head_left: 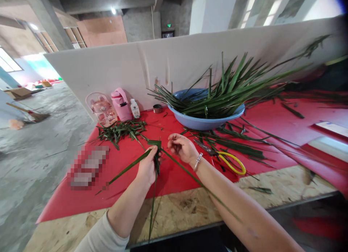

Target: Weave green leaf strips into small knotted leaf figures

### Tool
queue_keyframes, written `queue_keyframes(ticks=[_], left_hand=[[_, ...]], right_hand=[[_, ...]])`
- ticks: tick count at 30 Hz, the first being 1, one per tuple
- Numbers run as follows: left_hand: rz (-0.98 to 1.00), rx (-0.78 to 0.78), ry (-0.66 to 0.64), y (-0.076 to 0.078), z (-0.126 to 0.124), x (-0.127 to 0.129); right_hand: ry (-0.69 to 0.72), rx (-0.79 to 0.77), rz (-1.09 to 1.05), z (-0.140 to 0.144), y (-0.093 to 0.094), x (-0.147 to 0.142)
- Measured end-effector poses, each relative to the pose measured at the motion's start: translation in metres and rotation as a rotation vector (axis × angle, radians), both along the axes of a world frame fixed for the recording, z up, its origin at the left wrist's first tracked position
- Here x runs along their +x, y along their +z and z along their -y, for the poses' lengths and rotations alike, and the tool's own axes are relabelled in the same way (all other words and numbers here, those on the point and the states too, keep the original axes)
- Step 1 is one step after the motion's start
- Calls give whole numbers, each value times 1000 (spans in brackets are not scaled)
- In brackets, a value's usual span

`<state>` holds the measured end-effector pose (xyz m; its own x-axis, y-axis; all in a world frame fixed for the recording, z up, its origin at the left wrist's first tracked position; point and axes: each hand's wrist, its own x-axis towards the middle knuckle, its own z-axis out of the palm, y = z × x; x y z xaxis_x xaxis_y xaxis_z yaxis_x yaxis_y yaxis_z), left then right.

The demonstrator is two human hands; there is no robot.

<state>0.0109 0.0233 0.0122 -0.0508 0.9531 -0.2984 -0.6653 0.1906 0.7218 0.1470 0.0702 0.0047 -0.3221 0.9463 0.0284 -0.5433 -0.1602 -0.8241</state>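
My left hand (149,163) is closed round a folded piece of green leaf strips (154,143), pinched between thumb and fingers. Long strips stick out of it: one toward the lower left, one straight down, and one slanting to the lower right past my right forearm. Just to the right is my right hand (181,147), raised, its fingers loosely curled and apart, with nothing visible in them. Scissors with yellow handles (232,163) lie on the red cloth (179,177) beyond my right wrist, their blades pointing toward the upper left.
A blue basin (203,123) holds many long green leaves (233,87). Leaf scraps (122,130) lie near a pink bottle (121,103), a clear pink jug (103,109), a white bottle (135,109) and a small tin (157,108). A white panel (108,71) stands behind.
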Motion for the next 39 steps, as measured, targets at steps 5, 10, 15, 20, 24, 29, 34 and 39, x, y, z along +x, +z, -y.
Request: queue_keyframes(ticks=[5,10,15,20,24,29,34,39], left_hand=[[-104,30,-12,-3,3,2],[-187,82,-5,-10,1,3],[-256,170,-33,-19,0,2],[-306,235,-42,-21,2,2],[-288,190,22,-14,4,5],[-281,114,74,-4,2,3],[-141,-10,104,-1,-3,-3],[-128,59,86,-6,-2,-3]], right_hand=[[-63,125,332,3,-1,-8],[-108,158,364,6,-2,-13],[-193,101,329,10,-4,-20],[-198,66,294,14,-2,-26],[-235,136,348,16,-1,-26],[-132,245,411,14,4,-19],[-281,679,695,17,8,-8],[-261,949,817,18,5,-7]])
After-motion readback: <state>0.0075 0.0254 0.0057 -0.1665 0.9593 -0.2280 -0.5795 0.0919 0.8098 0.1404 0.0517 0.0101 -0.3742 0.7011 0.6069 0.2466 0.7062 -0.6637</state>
